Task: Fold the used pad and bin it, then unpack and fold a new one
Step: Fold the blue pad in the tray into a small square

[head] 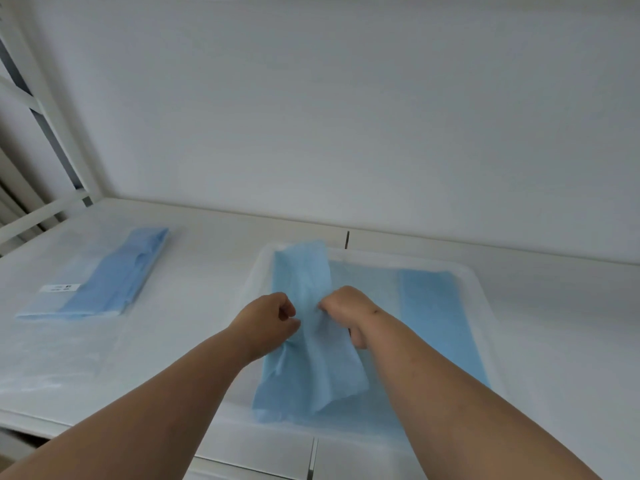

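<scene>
A light blue pad (311, 348) lies in a shallow translucent white tray (483, 292), partly gathered into a long strip down the tray's left half; a flat part (429, 303) still covers the tray floor at right. My left hand (266, 320) pinches the strip's left edge. My right hand (349, 308) grips the strip from the right, fingers closed in the fabric. A new folded blue pad in a clear packet with a white label (104, 275) lies at the left of the white surface.
The tray sits on a white surface (194, 306) that ends at a white wall behind. A white frame with slats (52, 140) rises at the far left. The surface's front edge (263, 465) runs under my forearms.
</scene>
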The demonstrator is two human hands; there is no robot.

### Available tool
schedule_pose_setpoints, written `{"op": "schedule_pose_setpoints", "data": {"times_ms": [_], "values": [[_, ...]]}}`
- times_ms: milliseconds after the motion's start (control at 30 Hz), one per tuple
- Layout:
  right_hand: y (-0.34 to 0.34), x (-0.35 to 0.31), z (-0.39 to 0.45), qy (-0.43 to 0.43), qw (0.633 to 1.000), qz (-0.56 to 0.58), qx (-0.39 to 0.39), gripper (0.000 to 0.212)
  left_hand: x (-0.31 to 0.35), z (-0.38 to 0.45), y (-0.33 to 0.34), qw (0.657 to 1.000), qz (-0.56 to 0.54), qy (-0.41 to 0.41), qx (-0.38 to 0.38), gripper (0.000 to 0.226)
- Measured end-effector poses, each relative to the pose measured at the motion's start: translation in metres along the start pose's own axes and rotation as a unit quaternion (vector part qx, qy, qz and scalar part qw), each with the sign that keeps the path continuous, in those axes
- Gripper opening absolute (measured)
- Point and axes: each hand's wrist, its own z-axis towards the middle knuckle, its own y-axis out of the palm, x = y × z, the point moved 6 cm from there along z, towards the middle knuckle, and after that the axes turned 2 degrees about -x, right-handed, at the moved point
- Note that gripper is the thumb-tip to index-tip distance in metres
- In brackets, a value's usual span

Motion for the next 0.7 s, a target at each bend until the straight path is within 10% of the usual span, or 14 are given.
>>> {"op": "schedule_pose_setpoints", "data": {"times_ms": [433, 700], "values": [[0.028, -0.011, -0.016, 0.014, 0.923, 0.374, -0.087, 0.020, -0.029, -0.022, -0.028, 0.973, -0.208, -0.086, 0.057, 0.015], [0.049, 0.006, -0.020, 0.072, 0.934, 0.339, -0.086, 0.025, -0.050, -0.034, -0.034, 0.971, -0.181, -0.151, 0.032, 0.028]]}}
